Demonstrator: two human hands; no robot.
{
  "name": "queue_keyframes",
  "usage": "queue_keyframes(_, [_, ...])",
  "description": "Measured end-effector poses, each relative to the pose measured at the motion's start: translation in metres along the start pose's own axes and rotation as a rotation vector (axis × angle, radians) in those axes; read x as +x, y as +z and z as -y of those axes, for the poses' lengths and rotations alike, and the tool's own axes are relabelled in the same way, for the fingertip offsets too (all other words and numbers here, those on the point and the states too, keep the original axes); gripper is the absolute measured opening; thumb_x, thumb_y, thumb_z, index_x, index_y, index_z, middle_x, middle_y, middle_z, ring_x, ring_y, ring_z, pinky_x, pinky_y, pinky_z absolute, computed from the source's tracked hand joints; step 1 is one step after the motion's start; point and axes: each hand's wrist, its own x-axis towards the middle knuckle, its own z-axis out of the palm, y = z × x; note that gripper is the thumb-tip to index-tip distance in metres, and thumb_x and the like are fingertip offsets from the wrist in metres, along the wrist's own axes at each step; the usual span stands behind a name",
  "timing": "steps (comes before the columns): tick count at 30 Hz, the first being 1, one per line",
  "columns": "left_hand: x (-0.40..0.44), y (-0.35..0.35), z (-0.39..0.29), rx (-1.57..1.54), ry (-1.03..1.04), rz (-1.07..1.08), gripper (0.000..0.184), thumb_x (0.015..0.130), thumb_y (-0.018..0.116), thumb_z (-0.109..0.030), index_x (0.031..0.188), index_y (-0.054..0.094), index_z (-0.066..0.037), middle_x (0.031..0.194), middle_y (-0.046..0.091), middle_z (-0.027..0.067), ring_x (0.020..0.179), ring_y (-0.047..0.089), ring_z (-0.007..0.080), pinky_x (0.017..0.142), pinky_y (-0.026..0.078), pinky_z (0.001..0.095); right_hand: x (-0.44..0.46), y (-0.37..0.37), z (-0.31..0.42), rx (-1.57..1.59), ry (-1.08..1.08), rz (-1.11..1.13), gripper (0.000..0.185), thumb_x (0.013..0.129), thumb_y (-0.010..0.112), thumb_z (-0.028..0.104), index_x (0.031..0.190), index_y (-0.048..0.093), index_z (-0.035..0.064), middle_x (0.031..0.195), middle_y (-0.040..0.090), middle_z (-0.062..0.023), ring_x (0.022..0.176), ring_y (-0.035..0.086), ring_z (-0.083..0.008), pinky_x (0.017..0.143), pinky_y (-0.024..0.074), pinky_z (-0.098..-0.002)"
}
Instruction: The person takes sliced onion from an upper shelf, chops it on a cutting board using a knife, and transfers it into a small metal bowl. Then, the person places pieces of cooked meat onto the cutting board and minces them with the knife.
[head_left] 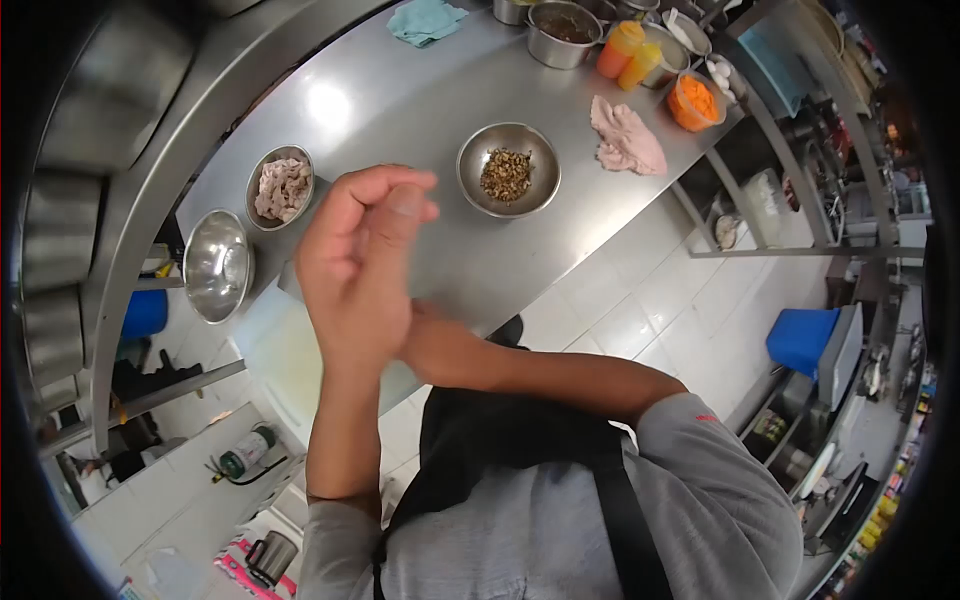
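My left hand (360, 250) is raised over the steel table, its fingers curled and its thumb folded against them. I see nothing held in it. My right hand (432, 342) crosses to the left wrist and is partly behind it, with its fingers hidden. Right of my left hand stands a steel bowl (468, 182) with a small heap of brown, chopped-looking bits (507, 175). On its left are a steel bowl of pale pink pieces (282, 188), perhaps raw meat, and a shiny steel bowl (217, 266). A whitish cutting board (290, 345) lies below my left hand.
A pink cloth (626, 137) and a tub of orange food (694, 102) lie at the table's right. Squeeze bottles (620, 50) and a steel pot (562, 38) stand at the back, with a teal cloth (425, 20) farther left. Steel shelving (790, 250) borders the right.
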Motion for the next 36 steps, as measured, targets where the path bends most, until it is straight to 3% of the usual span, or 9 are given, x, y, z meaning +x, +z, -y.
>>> queue_keyframes(5, [0.030, 0.030, 0.071, 0.350, 0.676, 0.127, 0.020, 0.100, 0.069, -0.003, 0.120, 0.075, 0.000, 0.108, 0.076, 0.0155, 0.099, 0.073, 0.0349, 0.090, 0.059, 0.0418, -0.051, -0.083, -0.038, -0.084, 0.317, 0.103, 0.025, 0.094, 0.073, 0.020, 0.114, 0.073, 0.0044, 0.108, 0.070, -0.0185, 0.112, 0.070, -0.0384, 0.096, 0.0590, -0.0508])
queue_keyframes(7, [0.042, 0.053, 0.166, 0.571, 0.469, 0.305, 0.029, 0.097, 0.069, -0.001, 0.125, 0.075, -0.001, 0.113, 0.077, 0.0159, 0.105, 0.071, 0.0432, 0.095, 0.059, 0.0483, -0.070, -0.106, -0.050, -0.189, 0.469, 0.252, 0.031, 0.095, 0.076, 0.023, 0.121, 0.074, 0.0060, 0.117, 0.072, -0.0191, 0.114, 0.071, -0.0379, 0.099, 0.0587, -0.0490])
queue_keyframes(14, [-0.016, 0.002, 0.206, -0.049, -0.356, 0.345, 0.033, 0.114, 0.063, -0.020, 0.140, 0.071, -0.002, 0.136, 0.075, 0.0099, 0.122, 0.070, 0.0183, 0.102, 0.055, 0.0326, -0.114, -0.139, -0.055, -0.029, 0.810, 0.345, 0.052, 0.096, 0.077, 0.028, 0.146, 0.067, 0.0135, 0.143, 0.067, -0.0188, 0.132, 0.065, -0.0415, 0.112, 0.0541, -0.0493])
queue_keyframes(19, [-0.099, -0.073, 0.184, -0.175, -0.745, 0.445, 0.037, 0.114, 0.063, -0.023, 0.144, 0.067, 0.000, 0.138, 0.074, 0.0071, 0.116, 0.073, 0.0182, 0.100, 0.054, 0.0318, -0.134, -0.167, -0.132, -0.089, 0.584, 0.052, 0.064, 0.091, 0.084, 0.027, 0.150, 0.064, 0.0137, 0.147, 0.064, -0.0215, 0.138, 0.058, -0.0436, 0.120, 0.0477, -0.0494])
queue_keyframes(24, [-0.154, -0.122, 0.117, 0.042, -0.900, 0.486, 0.034, 0.112, 0.065, -0.022, 0.135, 0.073, 0.002, 0.130, 0.078, 0.0081, 0.114, 0.075, 0.0205, 0.101, 0.056, 0.0344, -0.095, -0.270, -0.280, -0.148, 0.460, -0.219, 0.052, 0.089, 0.086, 0.023, 0.135, 0.072, 0.0032, 0.138, 0.070, -0.0246, 0.131, 0.064, -0.0463, 0.113, 0.0518, -0.0496])
queue_keyframes(29, [-0.211, -0.106, 0.053, 0.219, -0.940, 0.183, 0.039, 0.112, 0.067, -0.032, 0.134, 0.075, -0.001, 0.130, 0.078, 0.0077, 0.116, 0.074, 0.0210, 0.100, 0.054, 0.0361, -0.079, -0.265, -0.428, -0.547, 0.491, -0.184, 0.064, 0.093, 0.078, 0.038, 0.150, 0.061, 0.0126, 0.145, 0.065, -0.0218, 0.132, 0.061, -0.0431, 0.103, 0.0572, -0.0576])
queue_keyframes(32, [-0.238, -0.070, 0.032, 0.188, -0.980, -0.037, 0.042, 0.111, 0.069, -0.037, 0.137, 0.074, -0.005, 0.136, 0.076, 0.0062, 0.123, 0.072, 0.0207, 0.103, 0.051, 0.0374, -0.072, -0.245, -0.339, -0.599, 0.693, -0.100, 0.064, 0.094, 0.073, 0.035, 0.152, 0.057, 0.0131, 0.140, 0.061, -0.0225, 0.122, 0.062, -0.0455, 0.092, 0.0619, -0.0576])
queue_keyframes(34, [-0.255, -0.048, 0.031, 0.178, -1.017, -0.054, 0.043, 0.111, 0.068, -0.039, 0.139, 0.073, -0.006, 0.138, 0.075, 0.0062, 0.123, 0.072, 0.0208, 0.103, 0.051, 0.0373, -0.091, -0.193, -0.311, -0.694, 0.490, -0.072, 0.061, 0.095, 0.069, 0.028, 0.151, 0.054, 0.0088, 0.135, 0.057, -0.0242, 0.117, 0.060, -0.0458, 0.082, 0.0642, -0.0563])
queue_keyframes(36, [-0.258, -0.024, 0.027, 0.169, -1.032, -0.022, 0.048, 0.113, 0.066, -0.043, 0.143, 0.071, -0.007, 0.141, 0.073, 0.0058, 0.124, 0.071, 0.0212, 0.104, 0.051, 0.0376, -0.102, -0.139, -0.261, -0.484, 0.442, 0.098, 0.050, 0.099, 0.062, 0.019, 0.148, 0.060, 0.0105, 0.150, 0.056, -0.0238, 0.130, 0.057, -0.0480, 0.094, 0.0605, -0.0576])
